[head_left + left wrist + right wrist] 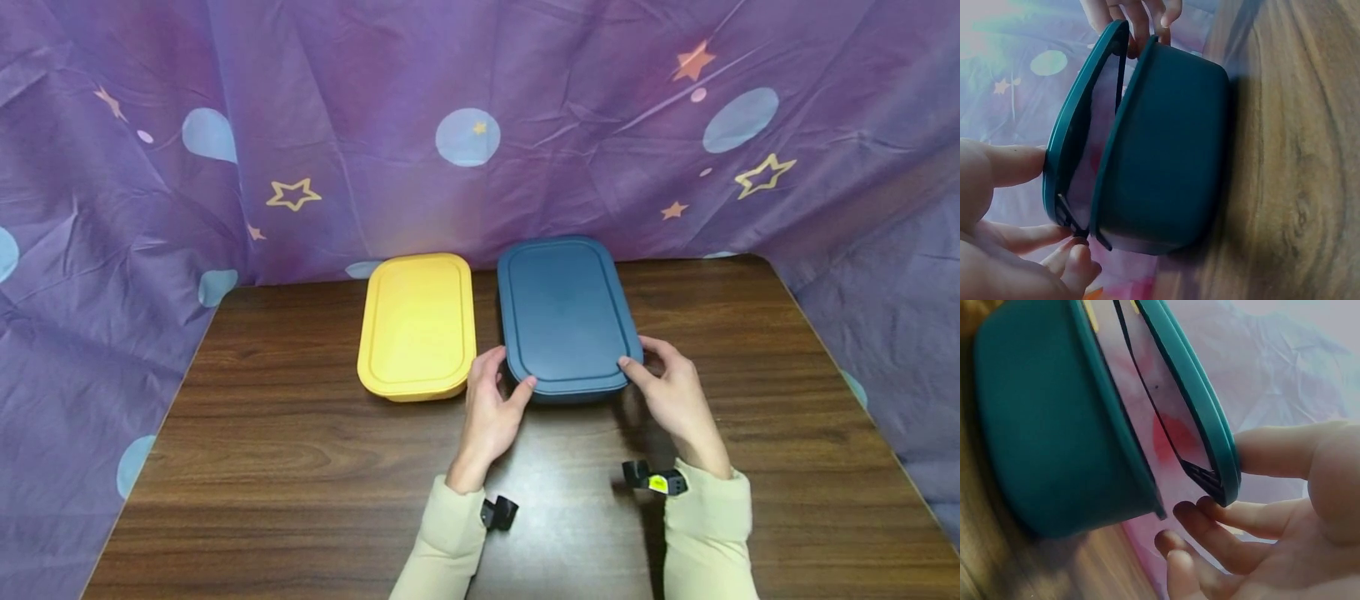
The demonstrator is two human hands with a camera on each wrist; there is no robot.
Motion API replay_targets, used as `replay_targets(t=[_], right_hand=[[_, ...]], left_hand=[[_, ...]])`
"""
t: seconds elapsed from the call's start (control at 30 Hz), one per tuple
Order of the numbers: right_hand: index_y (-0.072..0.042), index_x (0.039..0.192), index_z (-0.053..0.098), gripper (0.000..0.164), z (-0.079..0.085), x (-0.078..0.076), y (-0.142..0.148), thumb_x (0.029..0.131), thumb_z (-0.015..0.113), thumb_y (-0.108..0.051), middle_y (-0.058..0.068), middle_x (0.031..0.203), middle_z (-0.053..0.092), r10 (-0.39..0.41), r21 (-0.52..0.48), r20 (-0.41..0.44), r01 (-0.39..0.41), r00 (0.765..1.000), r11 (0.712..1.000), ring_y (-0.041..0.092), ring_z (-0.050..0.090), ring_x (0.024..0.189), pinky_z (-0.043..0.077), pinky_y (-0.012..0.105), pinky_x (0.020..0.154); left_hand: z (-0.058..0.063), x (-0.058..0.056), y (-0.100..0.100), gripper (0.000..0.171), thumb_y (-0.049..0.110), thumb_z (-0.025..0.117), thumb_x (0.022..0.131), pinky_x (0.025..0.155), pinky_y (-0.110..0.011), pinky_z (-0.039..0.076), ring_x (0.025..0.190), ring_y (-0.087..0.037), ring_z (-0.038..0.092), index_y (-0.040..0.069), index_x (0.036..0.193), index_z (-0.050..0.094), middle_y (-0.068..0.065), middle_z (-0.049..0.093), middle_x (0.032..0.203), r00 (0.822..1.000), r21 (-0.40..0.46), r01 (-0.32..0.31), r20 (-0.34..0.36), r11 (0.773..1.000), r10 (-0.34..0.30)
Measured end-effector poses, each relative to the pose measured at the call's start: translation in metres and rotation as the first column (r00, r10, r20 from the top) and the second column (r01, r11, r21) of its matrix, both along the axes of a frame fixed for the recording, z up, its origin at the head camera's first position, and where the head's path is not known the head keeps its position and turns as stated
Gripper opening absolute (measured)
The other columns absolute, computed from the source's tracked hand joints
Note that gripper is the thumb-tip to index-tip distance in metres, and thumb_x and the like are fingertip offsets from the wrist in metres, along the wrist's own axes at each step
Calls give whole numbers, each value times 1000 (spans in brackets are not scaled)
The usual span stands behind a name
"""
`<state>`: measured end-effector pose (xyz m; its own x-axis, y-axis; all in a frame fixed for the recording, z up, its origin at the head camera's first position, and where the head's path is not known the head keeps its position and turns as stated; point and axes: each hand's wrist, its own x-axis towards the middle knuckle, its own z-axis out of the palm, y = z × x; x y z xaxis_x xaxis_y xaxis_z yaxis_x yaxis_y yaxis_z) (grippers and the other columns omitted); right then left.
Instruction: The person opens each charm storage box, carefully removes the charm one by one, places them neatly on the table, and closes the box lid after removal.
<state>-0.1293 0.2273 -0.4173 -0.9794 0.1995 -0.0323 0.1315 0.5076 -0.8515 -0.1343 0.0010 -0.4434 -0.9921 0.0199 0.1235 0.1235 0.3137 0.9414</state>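
Observation:
A dark blue lid is held above its matching storage box, with a gap between the two in both wrist views. My left hand pinches the lid's near left corner, thumb on top and fingers beneath the edge. At the near right corner, my right hand grips the lid the same way. A thin dark strip hangs along the lid's underside. In the head view the lid hides most of the box, including its inside.
Just left of the blue box stands a yellow box with a yellow lid, close beside my left hand. Both boxes sit at the back of a brown wooden table. A purple curtain with stars and dots hangs directly behind.

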Motion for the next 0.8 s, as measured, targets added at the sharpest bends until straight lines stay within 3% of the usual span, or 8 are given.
replay_targets(t=[0.13,0.23,0.33,0.4,0.47,0.57,0.73,0.8], right_hand=[[5,137,45,54,2,0,0,94,61,-24,24,124,58,-20,-82,12,21,1000,996,-7,51,89,43,8,73],[5,136,46,52,2,1,-1,93,63,-22,12,118,60,-38,-184,2,38,999,982,-7,52,89,44,9,74],[3,129,48,43,3,2,-2,92,64,-13,-2,104,61,-52,-431,-36,32,998,902,-4,57,86,48,12,73],[1,123,48,35,3,2,-1,92,63,-6,-6,97,64,-45,-636,-81,-17,996,772,1,61,82,51,16,72],[-3,118,47,29,2,3,-1,92,59,1,-3,94,67,-21,-797,-122,-85,992,598,6,64,81,53,21,72],[-4,116,48,25,0,2,-2,94,50,8,3,97,69,36,-908,-187,-186,982,375,13,67,82,56,27,73],[1,117,53,28,-5,-1,-2,98,35,11,13,112,65,120,-948,-298,-308,947,81,24,66,95,57,37,81],[2,117,55,32,-7,-2,-1,99,30,11,15,117,63,143,-939,-338,-343,930,13,27,65,101,56,40,85]], left_hand=[[3,0,0,55,15,69,86,99,-42,47,114,-32,55,-1,135,49,-18,49,133,1000,55,-6,20,998,5],[3,-2,0,53,9,68,86,94,-36,50,107,-31,57,-3,135,48,-21,53,126,999,193,8,36,981,-15],[3,-3,0,52,1,65,88,88,-25,51,103,-25,59,-5,135,45,-24,54,124,995,382,37,69,923,-68],[3,-4,0,52,-2,63,88,84,-19,50,99,-20,60,-5,136,44,-24,55,123,991,480,46,92,876,-102],[4,-4,-1,52,-4,61,88,83,-17,50,97,-14,59,-4,137,43,-24,55,121,986,544,46,109,838,-124],[6,-3,-1,54,-7,61,87,79,-18,51,88,-10,60,-3,138,42,-22,58,116,985,589,39,113,807,-131],[8,-3,-1,55,-10,60,86,75,-20,53,79,-8,60,-2,138,42,-16,60,108,985,643,28,112,766,-130],[9,-3,-1,55,-11,59,86,75,-20,53,79,-8,60,-3,138,43,-14,60,107,985,658,25,113,753,-131]])
